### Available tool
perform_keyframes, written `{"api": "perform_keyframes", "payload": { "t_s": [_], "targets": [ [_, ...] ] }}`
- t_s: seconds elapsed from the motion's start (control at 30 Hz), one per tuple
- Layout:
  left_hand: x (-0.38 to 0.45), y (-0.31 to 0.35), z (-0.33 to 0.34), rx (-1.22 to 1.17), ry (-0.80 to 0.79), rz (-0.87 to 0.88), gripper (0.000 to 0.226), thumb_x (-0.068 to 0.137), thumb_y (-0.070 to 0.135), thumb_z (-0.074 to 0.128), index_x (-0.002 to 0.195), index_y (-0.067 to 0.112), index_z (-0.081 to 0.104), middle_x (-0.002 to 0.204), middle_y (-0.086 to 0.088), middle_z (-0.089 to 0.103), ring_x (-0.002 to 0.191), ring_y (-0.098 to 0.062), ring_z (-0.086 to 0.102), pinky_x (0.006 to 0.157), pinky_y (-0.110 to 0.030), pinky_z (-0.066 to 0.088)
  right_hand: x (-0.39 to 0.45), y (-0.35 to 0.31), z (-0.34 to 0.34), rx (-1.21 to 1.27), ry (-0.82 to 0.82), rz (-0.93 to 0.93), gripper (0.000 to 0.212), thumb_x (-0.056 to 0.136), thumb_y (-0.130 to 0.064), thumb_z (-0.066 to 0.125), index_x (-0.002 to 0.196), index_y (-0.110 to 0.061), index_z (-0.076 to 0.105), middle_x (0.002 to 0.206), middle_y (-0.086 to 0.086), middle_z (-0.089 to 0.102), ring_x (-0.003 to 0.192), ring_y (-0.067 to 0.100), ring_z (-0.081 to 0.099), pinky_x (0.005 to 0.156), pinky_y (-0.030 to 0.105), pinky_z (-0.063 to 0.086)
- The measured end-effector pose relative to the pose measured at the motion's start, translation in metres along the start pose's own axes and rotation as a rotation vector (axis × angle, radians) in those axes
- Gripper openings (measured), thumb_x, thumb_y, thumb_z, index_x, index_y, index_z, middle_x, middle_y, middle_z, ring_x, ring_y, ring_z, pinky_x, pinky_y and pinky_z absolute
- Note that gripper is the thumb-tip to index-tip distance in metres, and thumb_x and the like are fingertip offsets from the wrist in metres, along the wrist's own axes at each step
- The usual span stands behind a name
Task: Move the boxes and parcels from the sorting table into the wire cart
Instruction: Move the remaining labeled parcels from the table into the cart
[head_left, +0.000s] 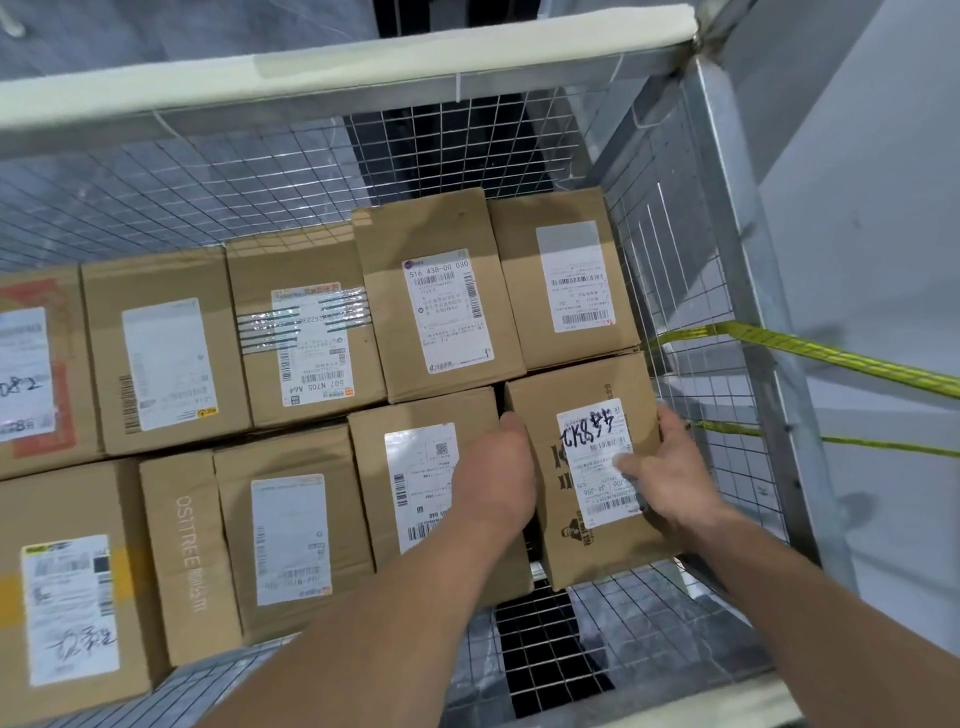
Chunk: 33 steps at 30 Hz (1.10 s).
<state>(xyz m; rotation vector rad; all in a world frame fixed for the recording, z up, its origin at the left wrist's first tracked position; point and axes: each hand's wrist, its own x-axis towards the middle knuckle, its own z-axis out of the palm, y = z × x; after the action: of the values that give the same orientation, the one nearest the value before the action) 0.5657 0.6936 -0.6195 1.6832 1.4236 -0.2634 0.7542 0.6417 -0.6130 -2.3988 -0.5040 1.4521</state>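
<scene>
Both hands are setting a brown cardboard box with a handwritten black mark on its white shipping label (587, 467) into the near right corner of the galvanised wire-mesh cart (727, 291), beside the right mesh wall and just in front of another labelled brown carton (563, 275) in the back row. The left hand (496, 478) has its fingers tucked down over the box's left edge, in the narrow gap against the neighbouring brown carton with a white barcode label (421, 467); how far they curl cannot be told, since the back of the hand hides them. The right hand (670, 467) grips the right edge, thumb pressed flat on the label and fingers wrapped round the side next to the mesh. The box appears slightly tilted, its near end overhanging the open mesh floor. To finish well, I would judge it best to lower it squarely, slide it back until it touches the carton behind, and draw the left fingers up before the gap closes on them. The right fingers risk being pinched against the wire, so they should release last and upward. Two yellow straps (831, 358) run outside that wall.
</scene>
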Motion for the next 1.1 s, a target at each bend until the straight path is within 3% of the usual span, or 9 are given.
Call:
{"api": "perform_keyframes", "payload": {
  "t_s": [0.1, 0.2, 0.27, 0.33, 0.43, 0.57, 0.73, 0.9, 1.1],
  "targets": [
    [-0.003, 0.002, -0.004, -0.038, -0.025, -0.024, 0.025, 0.091, -0.010, 0.048, 0.099, 0.013, 0.041, 0.075, 0.000, 0.051, 0.063, -0.012, 0.049, 0.048, -0.027, 0.035, -0.004, 0.003, 0.003, -0.133, -0.028, 0.009, 0.083, 0.092, -0.010, 0.070, 0.153, -0.041, 0.022, 0.128, -0.004, 0.067, 0.104, 0.021, 0.070, 0.087, 0.045, 0.061],
    [-0.009, 0.005, -0.010, -0.013, -0.079, -0.016, 0.026, 0.091, -0.010, 0.047, 0.109, 0.008, 0.046, 0.082, -0.002, 0.051, 0.071, -0.017, 0.052, 0.052, -0.026, 0.035, 0.001, 0.007, 0.002, -0.223, -0.053, -0.010, 0.087, 0.093, -0.022, 0.069, 0.153, -0.048, 0.012, 0.142, 0.001, 0.060, 0.116, 0.027, 0.067, 0.100, 0.057, 0.054],
    [-0.012, 0.007, -0.014, -0.004, -0.117, -0.022, 0.025, 0.092, -0.007, 0.049, 0.114, 0.005, 0.048, 0.090, -0.004, 0.050, 0.079, -0.019, 0.053, 0.060, -0.027, 0.040, 0.005, 0.006, 0.001, -0.291, -0.065, -0.007, 0.085, 0.094, -0.026, 0.067, 0.154, -0.043, 0.009, 0.144, 0.006, 0.059, 0.118, 0.030, 0.065, 0.103, 0.057, 0.051],
    [-0.019, 0.008, -0.019, 0.040, -0.147, -0.010, 0.025, 0.095, -0.001, 0.053, 0.119, 0.005, 0.048, 0.101, -0.007, 0.050, 0.082, -0.020, 0.052, 0.065, -0.029, 0.043, -0.002, -0.001, 0.001, -0.414, -0.051, -0.004, 0.083, 0.097, -0.031, 0.064, 0.157, -0.027, 0.006, 0.133, 0.012, 0.065, 0.111, 0.032, 0.067, 0.098, 0.050, 0.053],
    [-0.035, 0.007, -0.037, 0.169, -0.173, 0.047, 0.027, 0.096, 0.009, 0.055, 0.123, 0.007, 0.050, 0.119, -0.012, 0.050, 0.093, -0.024, 0.055, 0.073, -0.033, 0.048, -0.024, -0.013, 0.007, -0.558, 0.037, -0.034, 0.066, 0.098, -0.030, 0.062, 0.145, -0.008, 0.023, 0.114, 0.013, 0.067, 0.095, 0.031, 0.065, 0.077, 0.039, 0.050],
    [-0.062, 0.001, -0.082, 0.360, -0.133, 0.131, 0.030, 0.100, 0.024, 0.050, 0.125, 0.008, 0.052, 0.125, -0.013, 0.051, 0.115, -0.032, 0.050, 0.086, -0.041, 0.044, -0.061, -0.029, 0.021, -0.597, 0.051, -0.114, 0.048, 0.094, -0.035, 0.062, 0.132, -0.011, 0.045, 0.137, 0.010, 0.054, 0.112, 0.028, 0.061, 0.088, 0.043, 0.055],
    [-0.102, 0.002, -0.155, 0.449, -0.064, 0.220, 0.033, 0.101, 0.033, 0.048, 0.123, 0.010, 0.054, 0.129, -0.009, 0.052, 0.118, -0.029, 0.048, 0.088, -0.038, 0.042, -0.131, -0.087, 0.028, -0.736, -0.001, -0.239, 0.051, 0.103, -0.033, 0.047, 0.146, -0.007, 0.044, 0.150, 0.013, 0.046, 0.135, 0.029, 0.047, 0.111, 0.041, 0.042],
    [-0.151, 0.015, -0.232, 0.537, 0.055, 0.310, 0.039, 0.100, 0.042, 0.048, 0.126, 0.014, 0.054, 0.129, -0.005, 0.053, 0.119, -0.026, 0.047, 0.096, -0.040, 0.042, -0.216, -0.157, 0.025, -0.757, 0.081, -0.373, 0.047, 0.102, -0.042, 0.048, 0.140, -0.014, 0.051, 0.118, 0.004, 0.066, 0.105, 0.024, 0.064, 0.090, 0.038, 0.054],
    [-0.208, 0.042, -0.312, 0.603, 0.298, 0.448, 0.041, 0.098, 0.051, 0.045, 0.122, 0.018, 0.054, 0.126, 0.000, 0.055, 0.119, -0.023, 0.047, 0.099, -0.042, 0.042, -0.302, -0.210, 0.009, -0.648, 0.261, -0.488, 0.046, 0.104, -0.044, 0.043, 0.139, -0.014, 0.047, 0.141, 0.007, 0.055, 0.121, 0.028, 0.057, 0.096, 0.039, 0.050]
  ]
}}
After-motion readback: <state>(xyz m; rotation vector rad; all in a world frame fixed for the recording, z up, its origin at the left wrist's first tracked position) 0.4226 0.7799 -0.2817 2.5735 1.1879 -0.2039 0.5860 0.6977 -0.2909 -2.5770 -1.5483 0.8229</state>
